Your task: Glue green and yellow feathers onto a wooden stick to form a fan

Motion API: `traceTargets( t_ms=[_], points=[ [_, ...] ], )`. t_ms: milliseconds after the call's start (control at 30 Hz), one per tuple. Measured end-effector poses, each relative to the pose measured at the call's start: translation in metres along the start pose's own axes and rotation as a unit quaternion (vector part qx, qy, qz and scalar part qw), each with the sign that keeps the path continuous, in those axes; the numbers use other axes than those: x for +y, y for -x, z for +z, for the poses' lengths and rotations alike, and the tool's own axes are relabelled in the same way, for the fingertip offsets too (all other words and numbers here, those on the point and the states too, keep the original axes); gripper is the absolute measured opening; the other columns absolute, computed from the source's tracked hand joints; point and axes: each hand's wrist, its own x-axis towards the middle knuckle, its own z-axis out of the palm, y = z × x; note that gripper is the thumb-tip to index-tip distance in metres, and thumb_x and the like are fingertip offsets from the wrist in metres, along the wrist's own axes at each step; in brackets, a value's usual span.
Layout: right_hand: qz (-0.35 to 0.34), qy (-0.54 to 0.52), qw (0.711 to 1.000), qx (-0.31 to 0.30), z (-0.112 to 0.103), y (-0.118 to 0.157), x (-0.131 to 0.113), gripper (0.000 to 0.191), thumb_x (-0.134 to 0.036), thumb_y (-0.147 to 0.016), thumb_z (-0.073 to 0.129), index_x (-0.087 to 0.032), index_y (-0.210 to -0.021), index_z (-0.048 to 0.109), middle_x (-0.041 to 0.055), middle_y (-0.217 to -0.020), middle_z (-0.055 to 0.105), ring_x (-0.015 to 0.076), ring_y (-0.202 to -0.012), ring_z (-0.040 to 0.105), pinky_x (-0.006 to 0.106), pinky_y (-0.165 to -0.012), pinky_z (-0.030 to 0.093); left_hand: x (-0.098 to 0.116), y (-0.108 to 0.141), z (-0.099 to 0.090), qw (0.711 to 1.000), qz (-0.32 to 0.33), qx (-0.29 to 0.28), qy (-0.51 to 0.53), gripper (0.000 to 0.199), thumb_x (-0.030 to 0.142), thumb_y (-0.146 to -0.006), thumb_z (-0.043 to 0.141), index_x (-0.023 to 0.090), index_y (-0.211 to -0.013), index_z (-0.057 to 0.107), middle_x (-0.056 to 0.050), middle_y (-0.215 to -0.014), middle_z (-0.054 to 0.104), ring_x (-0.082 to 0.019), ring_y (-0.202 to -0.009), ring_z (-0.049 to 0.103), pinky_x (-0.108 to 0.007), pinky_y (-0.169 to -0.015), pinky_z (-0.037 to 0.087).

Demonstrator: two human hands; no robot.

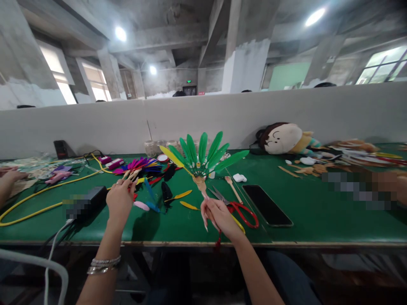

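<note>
At the far left of the frame, another person's hand [11, 177] rests on a clutter of plastic packaging, beside a yellow cable [32, 213] looping across the green-topped workbench [178, 231]. A black power adapter [85, 203], partly blurred, lies to the right of the cable. Lower left of centre, the person's left hand [120, 200] is raised with its fingers bunched together, just beside a small fan of pink, orange and blue feathers [140, 166]; whether they grip anything cannot be told. Loose yellow feathers [186, 206] lie on the bench near the middle. At centre, the right hand [219, 216] has its fingers curled closely around a wooden handle [199, 183], and a fan of green feathers [203, 154] rises from that handle. Red-handled scissors [244, 214] lie just beside that hand, then a black smartphone [267, 205]. Further right, a plush doll [282, 139] lies against the grey partition [203, 123].
</note>
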Motion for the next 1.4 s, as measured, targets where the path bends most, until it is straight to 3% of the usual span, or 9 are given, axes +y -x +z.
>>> traceTargets(
  t_ms=[167, 267, 400, 500, 567, 733, 1133, 1233, 1400],
  points=[
    [0.003, 0.004, 1.0, 0.008, 0.002, 0.0, -0.001, 0.045, -0.057, -0.074, 0.049, -0.016, -0.057, 0.053, -0.0089, -0.033, 0.035, 0.0047, -0.027, 0.033, 0.019, -0.036, 0.037, 0.006, -0.003, -0.009, 0.991, -0.057, 0.068, 0.096, 0.034, 0.039, -0.086, 0.033, 0.018, -0.081, 0.06, -0.007, -0.09, 0.057, -0.018, -0.071, 0.053, -0.026, -0.054, 0.032],
    [0.008, 0.01, 1.0, 0.013, 0.001, -0.001, 0.001, 0.043, -0.055, -0.075, 0.05, -0.015, -0.059, 0.053, -0.0087, -0.035, 0.035, 0.0046, -0.028, 0.034, 0.019, -0.036, 0.038, 0.009, -0.005, -0.007, 0.967, -0.077, 0.055, 0.237, 0.034, 0.042, -0.084, 0.036, 0.017, -0.077, 0.059, -0.005, -0.085, 0.056, -0.015, -0.063, 0.051, -0.025, -0.053, 0.034],
    [-0.01, 0.035, 0.999, 0.032, -0.002, -0.005, 0.007, 0.04, -0.053, -0.073, 0.053, -0.014, -0.064, 0.055, -0.0049, -0.049, 0.047, 0.0039, -0.033, 0.038, 0.018, -0.033, 0.035, 0.021, -0.001, -0.013, 0.885, -0.012, -0.112, 0.452, 0.033, 0.046, -0.078, 0.044, 0.017, -0.068, 0.056, 0.002, -0.059, 0.049, -0.01, -0.049, 0.043, -0.022, -0.047, 0.032],
    [-0.024, 0.05, 0.997, 0.046, -0.003, -0.008, 0.011, 0.038, -0.052, -0.072, 0.055, -0.014, -0.069, 0.056, -0.0018, -0.063, 0.053, 0.0036, -0.037, 0.042, 0.018, -0.033, 0.035, 0.038, 0.011, -0.026, 0.815, 0.049, -0.24, 0.525, 0.033, 0.047, -0.078, 0.045, 0.017, -0.067, 0.053, 0.004, -0.056, 0.045, -0.008, -0.048, 0.039, -0.02, -0.046, 0.03],
    [-0.024, 0.05, 0.997, 0.05, -0.003, -0.008, 0.012, 0.038, -0.052, -0.071, 0.056, -0.014, -0.068, 0.055, -0.0022, -0.063, 0.052, 0.004, -0.037, 0.042, 0.018, -0.033, 0.034, 0.05, 0.018, -0.036, 0.789, 0.09, -0.277, 0.54, 0.033, 0.045, -0.08, 0.044, 0.016, -0.064, 0.05, 0.004, -0.059, 0.046, -0.008, -0.052, 0.039, -0.02, -0.05, 0.032],
    [-0.029, 0.059, 0.997, 0.042, -0.002, -0.007, 0.012, 0.041, -0.054, -0.072, 0.054, -0.014, -0.064, 0.052, -0.0018, -0.061, 0.053, 0.0043, -0.036, 0.042, 0.018, -0.033, 0.033, 0.065, 0.024, -0.048, 0.801, 0.141, -0.267, 0.517, 0.032, 0.041, -0.081, 0.045, 0.016, -0.061, 0.05, 0.002, -0.062, 0.049, -0.01, -0.061, 0.044, -0.021, -0.058, 0.035],
    [-0.019, 0.059, 0.997, 0.051, 0.003, -0.001, -0.002, 0.044, -0.057, -0.068, 0.055, -0.016, -0.055, 0.048, -0.004, -0.045, 0.047, 0.005, -0.034, 0.04, 0.017, -0.032, 0.03, 0.064, 0.024, -0.051, 0.805, 0.129, -0.267, 0.514, 0.033, 0.042, -0.081, 0.045, 0.016, -0.061, 0.05, 0.003, -0.059, 0.048, -0.009, -0.056, 0.041, -0.021, -0.055, 0.033],
    [-0.024, 0.037, 0.998, 0.049, 0.002, 0.001, -0.002, 0.044, -0.056, -0.07, 0.054, -0.017, -0.053, 0.047, -0.0051, -0.042, 0.045, 0.0037, -0.03, 0.035, 0.017, -0.031, 0.029, 0.064, 0.024, -0.047, 0.783, 0.105, -0.26, 0.555, 0.033, 0.045, -0.081, 0.043, 0.017, -0.067, 0.051, 0.003, -0.059, 0.047, -0.009, -0.055, 0.04, -0.02, -0.053, 0.033],
    [-0.027, 0.013, 0.998, 0.05, -0.001, 0.001, 0.005, 0.04, -0.053, -0.073, 0.054, -0.016, -0.056, 0.048, -0.0069, -0.036, 0.042, 0.0027, -0.025, 0.03, 0.016, -0.027, 0.02, 0.074, 0.033, -0.026, 0.689, 0.074, -0.302, 0.654, 0.049, 0.059, -0.078, 0.036, 0.014, -0.072, 0.054, 0.0, -0.06, 0.053, -0.009, -0.05, 0.044, -0.021, -0.048, 0.035]
  ],
)
